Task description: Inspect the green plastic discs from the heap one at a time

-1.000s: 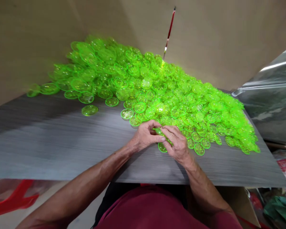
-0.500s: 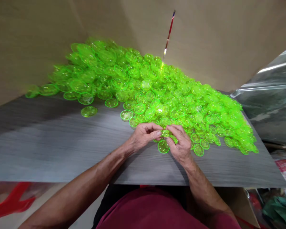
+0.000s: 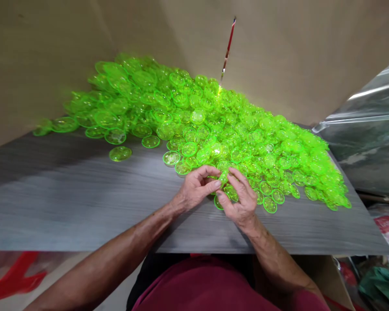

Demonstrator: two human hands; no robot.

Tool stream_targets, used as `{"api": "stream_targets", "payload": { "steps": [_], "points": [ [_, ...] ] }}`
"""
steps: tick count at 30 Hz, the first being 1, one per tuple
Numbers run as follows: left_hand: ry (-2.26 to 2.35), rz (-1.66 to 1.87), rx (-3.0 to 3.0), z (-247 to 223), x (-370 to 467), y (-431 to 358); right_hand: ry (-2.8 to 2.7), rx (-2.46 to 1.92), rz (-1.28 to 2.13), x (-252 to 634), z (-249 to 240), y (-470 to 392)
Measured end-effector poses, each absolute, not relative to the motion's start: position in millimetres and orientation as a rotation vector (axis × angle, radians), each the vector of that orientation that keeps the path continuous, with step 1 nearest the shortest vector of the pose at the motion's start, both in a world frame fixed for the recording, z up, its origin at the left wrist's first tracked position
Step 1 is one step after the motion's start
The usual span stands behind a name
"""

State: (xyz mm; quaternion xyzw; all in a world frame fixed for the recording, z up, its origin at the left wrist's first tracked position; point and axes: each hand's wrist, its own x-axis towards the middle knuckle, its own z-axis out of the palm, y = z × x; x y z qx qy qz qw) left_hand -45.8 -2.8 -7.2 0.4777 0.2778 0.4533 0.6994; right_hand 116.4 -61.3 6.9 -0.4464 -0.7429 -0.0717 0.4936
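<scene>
Between the thumb and fingertips of my left hand (image 3: 197, 185) is a small clear green plastic disc (image 3: 223, 177), tilted partly edge-on. My right hand (image 3: 243, 199) is beside it, index fingertip at the disc's right edge. Its thumb is spread away from the fingers, below the disc, and the hand looks open. Both hands are at the front of a big pile of similar green discs (image 3: 210, 125). Under and between my hands, several discs lie on the grey table (image 3: 100, 207). My fingers partly cover the held disc.
Brown board walls (image 3: 278, 52) rise behind the pile, with a thin red striped stick (image 3: 228, 47) upright at the back. One loose disc (image 3: 120, 153) lies left of the pile. Clear plastic sheeting (image 3: 372, 125) hangs at the right. A red plastic item (image 3: 16, 278) is below the table's left front.
My right thumb has moved left and down, away from its fingers, and the gap between them has widened. The disc in my left fingers has turned to a steeper tilt.
</scene>
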Motion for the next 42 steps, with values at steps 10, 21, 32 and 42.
{"api": "stream_targets", "payload": {
  "steps": [10,21,32,42],
  "points": [
    [0.514,0.873,1.164,-2,-58,3,-1.836,-1.049,-0.116,119,10,-61],
    [0.502,0.884,1.212,-3,-59,6,-1.875,-1.037,-0.138,121,12,-61],
    [0.519,0.93,1.717,-6,-65,9,-1.876,-1.034,-0.115,122,4,-57],
    [0.57,0.889,1.813,-7,-54,1,-1.869,-1.122,-0.22,116,-2,-57]
  ]
}}
